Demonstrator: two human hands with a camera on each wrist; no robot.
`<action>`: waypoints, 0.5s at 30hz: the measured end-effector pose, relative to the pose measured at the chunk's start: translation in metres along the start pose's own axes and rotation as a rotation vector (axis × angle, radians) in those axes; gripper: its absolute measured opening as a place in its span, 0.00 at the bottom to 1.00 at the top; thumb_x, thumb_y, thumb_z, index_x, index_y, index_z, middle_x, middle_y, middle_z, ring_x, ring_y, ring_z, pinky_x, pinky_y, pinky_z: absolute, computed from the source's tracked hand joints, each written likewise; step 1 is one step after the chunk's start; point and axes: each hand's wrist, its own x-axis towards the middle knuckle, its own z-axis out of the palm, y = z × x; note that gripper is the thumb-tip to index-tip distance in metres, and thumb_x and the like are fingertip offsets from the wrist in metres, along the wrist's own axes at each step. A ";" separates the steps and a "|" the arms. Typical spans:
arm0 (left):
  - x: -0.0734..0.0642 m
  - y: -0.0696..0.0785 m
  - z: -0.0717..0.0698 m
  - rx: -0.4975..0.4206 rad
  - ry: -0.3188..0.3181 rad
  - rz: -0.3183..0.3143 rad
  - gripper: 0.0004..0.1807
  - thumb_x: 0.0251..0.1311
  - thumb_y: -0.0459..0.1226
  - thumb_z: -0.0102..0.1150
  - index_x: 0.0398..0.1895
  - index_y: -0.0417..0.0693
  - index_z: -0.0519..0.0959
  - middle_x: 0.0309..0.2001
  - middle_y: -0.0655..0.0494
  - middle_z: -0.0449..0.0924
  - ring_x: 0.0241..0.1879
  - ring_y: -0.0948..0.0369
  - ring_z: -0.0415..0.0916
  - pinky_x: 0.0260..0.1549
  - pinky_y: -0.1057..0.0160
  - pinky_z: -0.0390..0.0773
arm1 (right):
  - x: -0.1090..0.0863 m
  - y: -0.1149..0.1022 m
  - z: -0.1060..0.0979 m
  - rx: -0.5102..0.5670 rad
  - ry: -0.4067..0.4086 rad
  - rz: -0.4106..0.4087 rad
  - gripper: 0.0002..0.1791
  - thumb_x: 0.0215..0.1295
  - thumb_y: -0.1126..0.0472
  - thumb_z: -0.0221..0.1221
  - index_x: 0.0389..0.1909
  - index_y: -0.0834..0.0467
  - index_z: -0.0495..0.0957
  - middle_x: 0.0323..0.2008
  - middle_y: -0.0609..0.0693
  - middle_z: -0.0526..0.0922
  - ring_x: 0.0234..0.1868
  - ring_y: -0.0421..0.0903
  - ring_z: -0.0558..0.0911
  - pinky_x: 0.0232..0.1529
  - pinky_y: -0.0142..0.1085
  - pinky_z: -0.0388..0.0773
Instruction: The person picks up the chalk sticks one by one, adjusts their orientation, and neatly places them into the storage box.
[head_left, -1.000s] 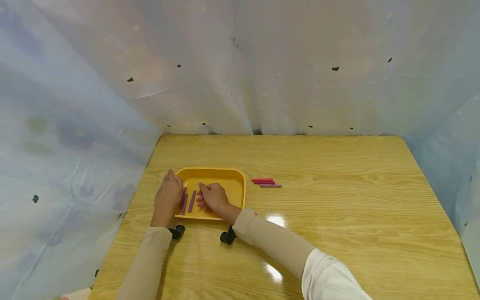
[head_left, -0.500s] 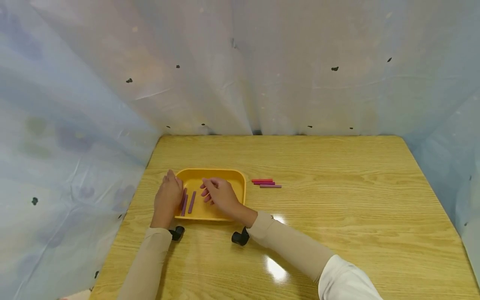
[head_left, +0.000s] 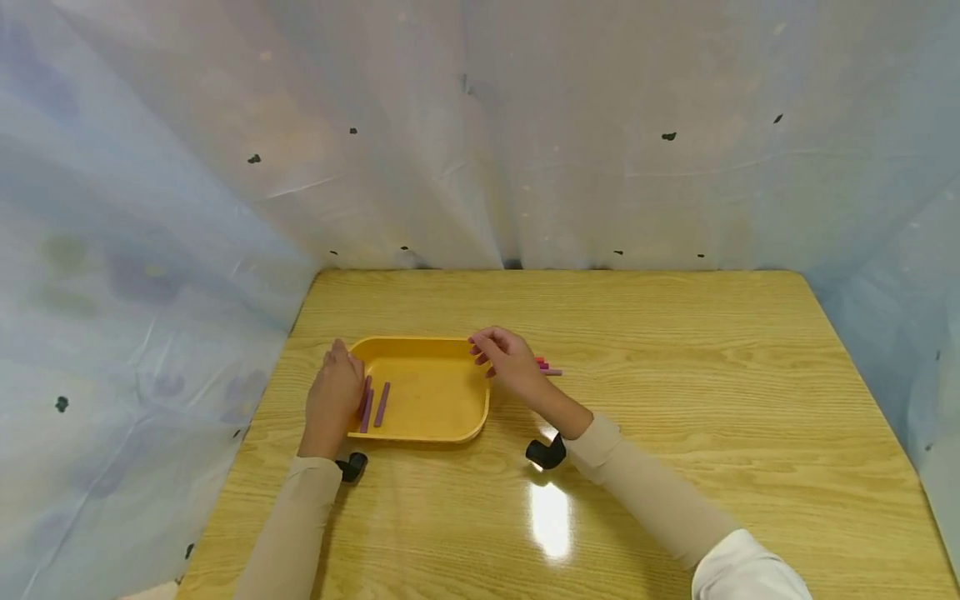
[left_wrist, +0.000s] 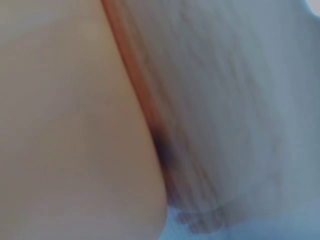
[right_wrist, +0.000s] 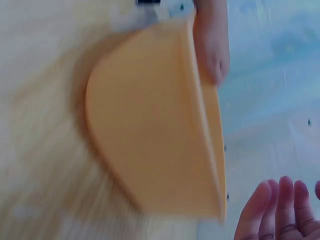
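A yellow tray lies on the wooden table in the head view, with several thin purple sticks in its left end. My left hand grips the tray's left rim and partly covers the sticks beside it. Over the tray's far right corner is my right hand, its fingers loosely bent and nothing held. Just right of it, partly hidden behind it, lie red and purple sticks on the table. The right wrist view shows the right fingers spread in the air beyond the tray's side wall.
The wooden table extends right of the tray. Pale plastic sheeting hangs along the back and sides. A black wrist camera sits under the right wrist. The left wrist view is mostly a blurred sleeve.
My right hand has moved right, from over the sticks inside the tray to its far right corner, now partly covering the loose sticks. The left hand stays at the rim.
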 end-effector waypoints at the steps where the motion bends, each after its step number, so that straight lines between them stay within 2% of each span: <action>1: 0.000 0.000 0.000 0.002 -0.002 -0.002 0.31 0.73 0.43 0.24 0.68 0.26 0.47 0.60 0.24 0.60 0.53 0.34 0.67 0.45 0.39 0.72 | 0.002 0.005 -0.007 -0.025 0.023 -0.001 0.18 0.70 0.55 0.49 0.47 0.66 0.76 0.41 0.64 0.78 0.42 0.63 0.76 0.38 0.50 0.79; 4: -0.001 0.000 0.000 0.006 -0.004 -0.007 0.32 0.73 0.44 0.23 0.68 0.26 0.47 0.60 0.24 0.59 0.54 0.34 0.66 0.47 0.40 0.71 | 0.007 0.014 -0.028 -0.130 0.068 -0.020 0.17 0.69 0.52 0.51 0.45 0.61 0.77 0.40 0.58 0.79 0.42 0.60 0.77 0.37 0.46 0.80; 7: 0.000 -0.001 0.001 0.006 0.003 -0.001 0.31 0.73 0.44 0.23 0.68 0.25 0.48 0.60 0.24 0.60 0.53 0.34 0.67 0.47 0.40 0.71 | 0.008 0.018 -0.046 -0.269 0.068 -0.058 0.15 0.69 0.51 0.51 0.44 0.57 0.77 0.40 0.53 0.80 0.43 0.58 0.77 0.40 0.46 0.78; 11: 0.000 -0.001 0.001 0.006 0.010 0.002 0.31 0.73 0.43 0.23 0.68 0.25 0.48 0.60 0.24 0.60 0.52 0.34 0.67 0.46 0.40 0.71 | 0.010 0.023 -0.063 -0.453 0.021 -0.089 0.15 0.69 0.52 0.51 0.47 0.57 0.77 0.43 0.51 0.79 0.44 0.51 0.76 0.46 0.44 0.75; 15: 0.000 -0.001 0.002 0.010 0.008 0.000 0.31 0.72 0.43 0.23 0.68 0.25 0.48 0.60 0.24 0.59 0.52 0.34 0.67 0.46 0.39 0.71 | 0.013 0.030 -0.074 -0.567 -0.039 -0.077 0.16 0.68 0.56 0.53 0.49 0.62 0.77 0.45 0.51 0.79 0.44 0.48 0.76 0.47 0.43 0.75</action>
